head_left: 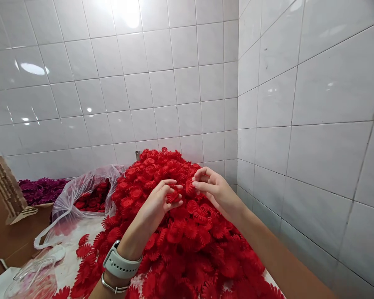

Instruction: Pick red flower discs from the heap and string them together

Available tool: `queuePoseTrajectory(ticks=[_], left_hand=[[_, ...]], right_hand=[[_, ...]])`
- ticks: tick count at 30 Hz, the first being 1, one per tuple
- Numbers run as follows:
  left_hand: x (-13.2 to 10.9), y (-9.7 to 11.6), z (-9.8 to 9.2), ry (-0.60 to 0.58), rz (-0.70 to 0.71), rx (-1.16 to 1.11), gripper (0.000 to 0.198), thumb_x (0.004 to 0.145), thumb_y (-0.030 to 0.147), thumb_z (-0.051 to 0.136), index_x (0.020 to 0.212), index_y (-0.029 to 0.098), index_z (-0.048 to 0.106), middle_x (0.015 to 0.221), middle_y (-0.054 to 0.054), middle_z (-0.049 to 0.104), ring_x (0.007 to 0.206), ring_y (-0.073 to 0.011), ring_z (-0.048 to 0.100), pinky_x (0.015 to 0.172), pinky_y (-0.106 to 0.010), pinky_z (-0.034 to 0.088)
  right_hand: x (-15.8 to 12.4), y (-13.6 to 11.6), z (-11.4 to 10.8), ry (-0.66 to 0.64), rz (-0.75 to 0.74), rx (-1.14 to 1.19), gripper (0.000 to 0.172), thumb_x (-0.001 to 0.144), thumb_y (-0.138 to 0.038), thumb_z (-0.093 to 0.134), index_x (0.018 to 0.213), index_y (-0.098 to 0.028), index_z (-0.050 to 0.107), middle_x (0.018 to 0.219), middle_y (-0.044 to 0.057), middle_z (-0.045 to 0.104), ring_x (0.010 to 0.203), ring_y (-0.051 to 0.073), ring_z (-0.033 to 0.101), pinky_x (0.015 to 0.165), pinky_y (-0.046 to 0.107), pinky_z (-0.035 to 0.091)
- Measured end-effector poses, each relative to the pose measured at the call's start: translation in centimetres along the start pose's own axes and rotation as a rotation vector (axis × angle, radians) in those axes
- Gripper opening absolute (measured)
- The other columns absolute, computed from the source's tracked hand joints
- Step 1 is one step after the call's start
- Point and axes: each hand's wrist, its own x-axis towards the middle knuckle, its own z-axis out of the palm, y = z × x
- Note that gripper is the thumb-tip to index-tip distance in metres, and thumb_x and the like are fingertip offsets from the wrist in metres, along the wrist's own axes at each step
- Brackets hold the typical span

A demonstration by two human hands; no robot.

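A large heap of red artificial flower heads [177, 232], with thin fringed petals, fills the middle of the view. Over the heap, my left hand [157, 203] has its fingers curled loosely around a red flower head [172, 196]. To its right, my right hand [216, 190] is closed, thumb and fingertips together at the edge of another red flower head [190, 187]. The fingertips partly hide how that one is gripped. A small gap separates the two hands. My left wrist bears a pale watch [123, 262] and a metal bangle.
At left, a clear plastic bag [70, 197] holds more red flower heads beside purple ones [43, 190]. A cardboard box [3, 232] stands at the far left, near crumpled clear plastic [34, 278]. White tiled walls [187, 83] meet in a corner behind the heap.
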Motion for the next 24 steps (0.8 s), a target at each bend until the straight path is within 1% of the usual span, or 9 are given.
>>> queuePoseTrajectory(ticks=[1,3,6,8,12,15,18,24], left_hand=[[-0.1,0.0,0.1,-0.034,-0.007,0.02,0.009,0.074,0.02,0.059,0.082,0.016,0.06,0.074,0.0,0.062,0.059,-0.0079,0.056,0.061,-0.023,0.05],[-0.4,0.1,0.4,-0.079,0.009,0.09,0.017,0.071,0.03,0.067,0.077,0.015,0.063,0.065,0.004,0.056,0.054,-0.0056,0.047,0.053,-0.017,0.042],[-1.0,0.5,0.6,-0.057,0.13,0.281,0.024,0.066,0.036,0.073,0.078,0.016,0.068,0.057,0.006,0.05,0.052,-0.0059,0.04,0.048,-0.018,0.031],[-1.5,1.0,0.7,-0.025,0.226,0.396,0.024,0.067,0.037,0.073,0.08,0.017,0.072,0.059,0.005,0.053,0.055,-0.0075,0.042,0.05,-0.02,0.032],[-2.6,1.8,0.9,-0.012,0.379,0.488,0.014,0.069,0.031,0.072,0.076,0.019,0.075,0.072,0.0,0.066,0.067,-0.0118,0.053,0.061,-0.022,0.038],[-3.3,2.3,1.1,0.01,0.479,0.508,0.008,0.072,0.027,0.07,0.072,0.021,0.076,0.07,0.001,0.066,0.067,-0.011,0.054,0.061,-0.021,0.038],[-3.8,2.6,1.2,0.016,0.508,0.504,0.009,0.074,0.024,0.068,0.074,0.023,0.077,0.068,0.002,0.064,0.066,-0.0098,0.052,0.06,-0.02,0.038],[-4.0,3.0,1.1,-0.031,0.437,0.438,0.011,0.074,0.024,0.067,0.069,0.022,0.077,0.063,0.003,0.06,0.062,-0.0084,0.049,0.058,-0.019,0.036]], right_hand=[[-0.2,-0.1,0.2,-0.016,-0.036,-0.07,0.02,0.067,-0.018,0.072,0.075,-0.019,0.054,0.071,-0.004,0.056,0.066,0.009,0.049,0.063,0.022,0.04],[-0.5,-0.3,0.6,-0.028,-0.094,-0.151,0.02,0.068,-0.022,0.071,0.076,-0.019,0.053,0.073,-0.004,0.055,0.069,0.01,0.05,0.065,0.023,0.041],[-0.9,-0.7,1.0,-0.042,-0.159,-0.18,0.024,0.068,-0.026,0.074,0.077,-0.02,0.052,0.074,-0.004,0.056,0.071,0.011,0.052,0.066,0.025,0.043],[-1.2,-0.9,1.1,-0.057,-0.18,-0.164,0.026,0.068,-0.027,0.075,0.078,-0.02,0.052,0.074,-0.003,0.056,0.072,0.011,0.053,0.067,0.025,0.045],[-1.6,-1.3,1.2,-0.087,-0.158,-0.088,0.027,0.068,-0.026,0.077,0.077,-0.021,0.052,0.074,-0.004,0.058,0.071,0.009,0.053,0.066,0.022,0.046],[-1.8,-1.5,1.3,-0.107,-0.137,-0.032,0.028,0.067,-0.024,0.079,0.077,-0.021,0.053,0.072,-0.006,0.059,0.067,0.007,0.054,0.063,0.019,0.046],[-1.9,-1.7,1.5,-0.108,-0.113,0.015,0.029,0.065,-0.024,0.081,0.075,-0.021,0.054,0.067,-0.007,0.06,0.063,0.006,0.055,0.062,0.017,0.046],[-2.0,-2.1,1.8,-0.088,-0.043,0.073,0.034,0.058,-0.025,0.085,0.072,-0.02,0.055,0.064,-0.008,0.062,0.059,0.005,0.057,0.06,0.017,0.046]])
